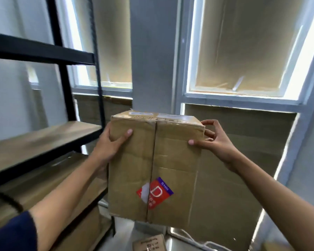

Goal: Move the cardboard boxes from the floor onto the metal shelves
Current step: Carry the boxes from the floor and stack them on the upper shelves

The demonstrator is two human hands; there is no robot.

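I hold a brown cardboard box [170, 160] in the air at chest height, taped down the middle, with a red and purple sticker near its lower end. My left hand [109, 145] grips its left edge, thumb on the near face. My right hand [214, 140] grips the upper right corner, thumb on the near face. The black metal shelf unit [65, 57] stands to the left of the box. Its wooden middle board [43, 140] is bare, and a large cardboard box [49, 182] lies on the level below.
Another cardboard box [150, 242] lies on the floor below the held one. Windows covered with cardboard [243, 51] fill the wall ahead, with a grey pillar [152, 60] between them. A white wall is behind the shelves.
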